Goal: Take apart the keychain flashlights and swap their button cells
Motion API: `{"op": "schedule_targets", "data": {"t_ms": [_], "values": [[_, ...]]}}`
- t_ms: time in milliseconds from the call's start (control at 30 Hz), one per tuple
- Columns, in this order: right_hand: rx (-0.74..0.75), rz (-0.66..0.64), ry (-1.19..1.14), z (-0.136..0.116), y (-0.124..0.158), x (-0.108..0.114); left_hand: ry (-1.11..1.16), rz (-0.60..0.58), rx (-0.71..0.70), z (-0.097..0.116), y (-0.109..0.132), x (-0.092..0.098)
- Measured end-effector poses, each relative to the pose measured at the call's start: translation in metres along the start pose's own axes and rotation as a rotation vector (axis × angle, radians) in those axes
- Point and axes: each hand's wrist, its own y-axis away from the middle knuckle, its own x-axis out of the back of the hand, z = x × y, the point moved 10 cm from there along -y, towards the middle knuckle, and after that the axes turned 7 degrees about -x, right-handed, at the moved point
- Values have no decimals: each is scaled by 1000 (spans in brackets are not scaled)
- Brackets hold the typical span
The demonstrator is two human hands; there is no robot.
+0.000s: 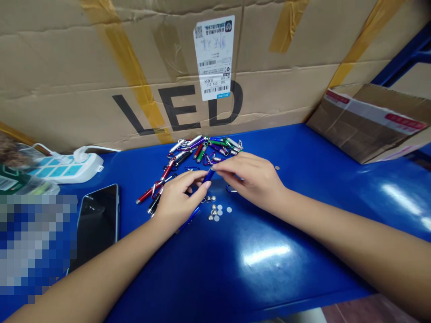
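Observation:
My left hand and my right hand meet over a blue table. Both pinch a small blue keychain flashlight between them, the left at its lower end, the right at its upper end. Behind the hands lies a pile of several small keychain flashlights in red, green, purple, silver and black. More of them, red and black, lie to the left of my left hand. Several small silver button cells are scattered on the table just below the hands. A blue pen-like tube lies under my left wrist.
A dark phone lies face up at the left. A white power strip sits behind it. A big cardboard box marked LED stands as a wall at the back. A smaller cardboard box rests at the right. One button cell lies apart.

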Motion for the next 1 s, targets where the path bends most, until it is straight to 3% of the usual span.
{"op": "schedule_targets", "data": {"t_ms": [100, 233, 433, 600, 700, 867, 1000], "values": [[-22, 2, -19, -2, 2, 4, -38, 0, -38, 3, 0, 1], [-173, -9, -82, 7, 1, 14, -94, -11, -73, 7, -1, 2], [-259, -466, 37, 15, 10, -26, -141, 4, -35, 6, 0, 4], [-257, -630, 68, 14, 20, -56, -147, 4, -14, 3, -1, 3], [-260, -572, 37, 11, 16, -54, -143, -7, -23, 4, -1, 2], [-266, -242, -29, 8, 1, -17, -144, -1, -69, 7, 0, 2], [-134, -249, 9, -6, 1, -17, -156, -2, -130, 12, 0, 2]]}}
